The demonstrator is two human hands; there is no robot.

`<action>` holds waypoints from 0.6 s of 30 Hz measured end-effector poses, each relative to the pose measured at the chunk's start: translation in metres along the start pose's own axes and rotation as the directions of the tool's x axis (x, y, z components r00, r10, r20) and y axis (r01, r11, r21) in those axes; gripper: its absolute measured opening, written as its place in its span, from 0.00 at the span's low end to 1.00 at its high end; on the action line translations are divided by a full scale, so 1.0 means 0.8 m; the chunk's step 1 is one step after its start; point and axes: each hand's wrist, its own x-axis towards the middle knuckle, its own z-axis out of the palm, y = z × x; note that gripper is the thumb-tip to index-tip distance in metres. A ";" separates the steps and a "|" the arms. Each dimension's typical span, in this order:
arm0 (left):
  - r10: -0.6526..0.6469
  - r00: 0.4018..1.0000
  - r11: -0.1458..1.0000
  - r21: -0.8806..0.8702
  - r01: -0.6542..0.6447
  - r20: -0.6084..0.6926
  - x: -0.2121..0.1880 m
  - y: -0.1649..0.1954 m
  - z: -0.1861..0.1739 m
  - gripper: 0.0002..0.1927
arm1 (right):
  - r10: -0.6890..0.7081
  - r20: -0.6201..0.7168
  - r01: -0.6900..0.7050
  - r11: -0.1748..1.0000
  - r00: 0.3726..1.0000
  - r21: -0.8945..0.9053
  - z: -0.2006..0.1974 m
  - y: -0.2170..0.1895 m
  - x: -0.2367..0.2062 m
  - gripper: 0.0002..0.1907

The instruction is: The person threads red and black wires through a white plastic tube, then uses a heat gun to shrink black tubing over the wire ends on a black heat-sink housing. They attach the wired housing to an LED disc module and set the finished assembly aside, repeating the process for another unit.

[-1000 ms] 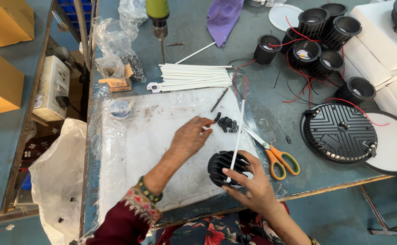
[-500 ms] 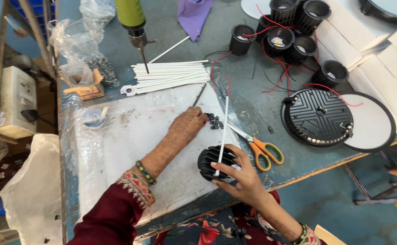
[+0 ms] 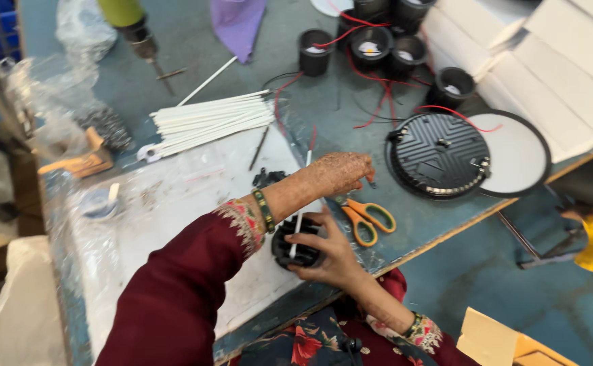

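Observation:
My right hand (image 3: 330, 256) grips a small black ribbed round housing (image 3: 291, 252) at the near edge of the plastic-covered work sheet (image 3: 174, 203). A thin white tube (image 3: 302, 196) stands upright out of the housing. My left hand (image 3: 340, 173) reaches across above it with its fingers curled downward, just over the orange-handled scissors (image 3: 370, 217). Whether the fingers pinch something small is unclear. A small pile of black parts (image 3: 267, 178) lies behind my left wrist.
A bundle of white tubes (image 3: 208, 118) lies at the back. A large black finned disc (image 3: 439, 154) on a white round plate (image 3: 517, 157) sits right. Black cups with red wires (image 3: 371, 47), white boxes (image 3: 534, 68), a green-bodied power screwdriver (image 3: 137, 30) and plastic bags (image 3: 83, 34) ring the table.
My left hand has moved right from the pile of small black parts to above the scissors. The right hand keeps its hold on the housing. The camera has come closer.

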 end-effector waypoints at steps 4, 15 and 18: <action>0.073 0.997 0.995 0.072 -0.074 0.028 0.038 0.004 0.017 0.14 | 0.038 0.011 -0.038 0.999 0.999 0.021 0.001 -0.002 -0.001 0.33; 0.056 0.998 0.998 0.032 -0.056 -0.018 0.039 0.007 0.002 0.11 | 0.000 0.001 0.000 1.000 1.000 0.015 -0.001 -0.001 -0.001 0.34; 0.030 0.979 0.937 -0.335 -0.098 -0.201 -0.022 0.009 -0.024 0.10 | 0.082 0.022 -0.084 0.992 0.996 0.090 -0.001 0.001 -0.002 0.34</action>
